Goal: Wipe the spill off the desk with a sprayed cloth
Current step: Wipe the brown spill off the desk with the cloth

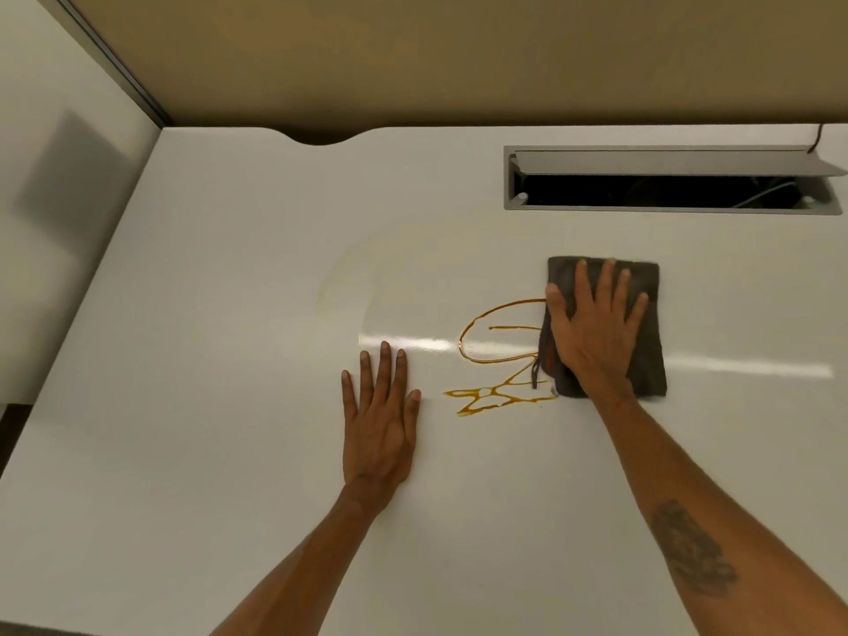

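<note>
An amber, syrupy spill [493, 360] runs in thin loops and a small puddle across the middle of the white desk [206, 314]. A folded dark grey cloth [647, 351] lies flat on the desk, its left edge over the right end of the spill. My right hand [592, 332] presses flat on the cloth with fingers spread. My left hand [381, 415] rests palm down on the bare desk just left of the spill, holding nothing. A faint yellowish smear [339, 277] shows on the desk farther left.
An open grey cable hatch [665, 176] with a raised lid sits in the desk at the back right. A tan partition wall [459, 57] stands behind the desk, and a white side panel [55, 176] borders the left.
</note>
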Demonstrator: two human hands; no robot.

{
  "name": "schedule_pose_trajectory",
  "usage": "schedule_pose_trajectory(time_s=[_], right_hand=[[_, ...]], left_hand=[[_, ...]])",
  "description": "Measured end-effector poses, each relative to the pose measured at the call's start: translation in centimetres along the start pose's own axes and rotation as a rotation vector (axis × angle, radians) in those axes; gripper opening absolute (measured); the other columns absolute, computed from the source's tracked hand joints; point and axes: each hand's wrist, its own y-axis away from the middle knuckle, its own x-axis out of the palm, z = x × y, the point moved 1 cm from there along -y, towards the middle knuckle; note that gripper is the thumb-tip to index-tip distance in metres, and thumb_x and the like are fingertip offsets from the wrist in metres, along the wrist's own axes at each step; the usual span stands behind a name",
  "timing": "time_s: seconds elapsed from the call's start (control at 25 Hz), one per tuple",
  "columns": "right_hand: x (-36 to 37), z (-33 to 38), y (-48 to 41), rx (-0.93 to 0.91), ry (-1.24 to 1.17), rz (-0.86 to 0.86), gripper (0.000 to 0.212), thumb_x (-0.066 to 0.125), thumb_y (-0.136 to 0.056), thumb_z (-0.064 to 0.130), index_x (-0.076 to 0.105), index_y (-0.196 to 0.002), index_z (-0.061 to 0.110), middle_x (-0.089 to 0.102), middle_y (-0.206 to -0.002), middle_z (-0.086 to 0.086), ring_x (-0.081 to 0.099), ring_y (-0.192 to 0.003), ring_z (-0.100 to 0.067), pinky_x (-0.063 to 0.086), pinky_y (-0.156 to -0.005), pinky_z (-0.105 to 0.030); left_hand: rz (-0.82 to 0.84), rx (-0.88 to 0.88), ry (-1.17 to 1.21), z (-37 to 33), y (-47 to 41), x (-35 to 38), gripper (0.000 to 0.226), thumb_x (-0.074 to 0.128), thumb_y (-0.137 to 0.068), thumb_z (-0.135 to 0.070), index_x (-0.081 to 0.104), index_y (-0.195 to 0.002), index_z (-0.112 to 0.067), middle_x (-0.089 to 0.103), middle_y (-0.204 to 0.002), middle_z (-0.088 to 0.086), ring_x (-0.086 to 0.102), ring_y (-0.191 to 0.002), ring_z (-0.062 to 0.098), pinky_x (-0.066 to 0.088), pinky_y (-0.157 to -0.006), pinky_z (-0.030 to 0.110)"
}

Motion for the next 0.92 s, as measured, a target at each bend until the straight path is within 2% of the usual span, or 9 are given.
schedule_pose_trajectory(time_s=[0.2,0.4,0.52,0.64,0.8,0.92], right_hand=[[0.7,5.5,-1.9,-0.572,0.025,0.222,0.07,0.007,-0.098,0.065,0.007,-0.156,0.025,0.01,-0.166,0.003,0.003,-0.153,-0.018,0.002,-0.124,-0.05],[2.3,8.9,6.0,-0.802,0.065,0.25,0.063,0.009,-0.101,0.059,0.01,-0.156,0.029,0.008,-0.165,0.006,0.003,-0.153,-0.018,0.005,-0.124,-0.05],[2.5,6.3,12.0,-0.769,0.071,0.193,0.063,0.017,-0.101,0.059,0.011,-0.156,0.029,0.011,-0.165,0.004,0.004,-0.153,-0.02,0.009,-0.123,-0.052],[1.4,-0.8,14.4,-0.584,0.112,0.122,0.065,0.021,-0.099,0.062,0.01,-0.156,0.035,0.005,-0.166,0.004,0.003,-0.153,-0.023,0.011,-0.122,-0.052],[-0.8,-8.2,9.1,-0.298,0.168,0.082,0.071,0.018,-0.095,0.068,0.004,-0.156,0.035,0.005,-0.166,-0.001,0.003,-0.152,-0.031,0.011,-0.121,-0.056],[-1.4,-7.3,2.3,-0.238,0.127,0.09,0.072,0.014,-0.095,0.069,0.003,-0.156,0.032,0.011,-0.165,-0.006,0.008,-0.151,-0.035,0.011,-0.12,-0.059]], left_hand=[[0.001,-0.002,0.062,0.4,-0.1,0.1,0.059,0.004,-0.104,-0.043,0.001,-0.158,-0.019,-0.004,-0.167,-0.005,-0.01,-0.153,0.017,0.003,-0.124,0.05],[-0.02,0.014,0.127,0.4,0.1,-0.1,0.06,0.002,-0.104,-0.047,-0.002,-0.158,-0.02,-0.005,-0.167,-0.005,-0.009,-0.153,0.014,0.002,-0.125,0.047],[-0.003,0.008,0.112,0.4,0.3,-0.1,0.06,0.001,-0.104,-0.046,-0.003,-0.158,-0.02,-0.006,-0.167,-0.005,-0.01,-0.153,0.013,0.003,-0.125,0.047],[-0.002,-0.016,0.04,0.2,0.3,0.0,0.057,0.007,-0.105,-0.037,0.0,-0.158,-0.018,-0.005,-0.167,-0.003,-0.009,-0.153,0.016,0.006,-0.125,0.048],[-0.014,-0.021,0.018,0.2,0.1,0.4,0.056,0.012,-0.105,-0.03,0.002,-0.158,-0.017,-0.004,-0.167,-0.003,-0.008,-0.153,0.017,0.005,-0.125,0.049],[-0.03,-0.011,0.041,0.3,0.1,0.5,0.056,0.012,-0.105,-0.03,0.004,-0.158,-0.016,-0.003,-0.167,-0.003,-0.007,-0.153,0.016,0.003,-0.125,0.049]])
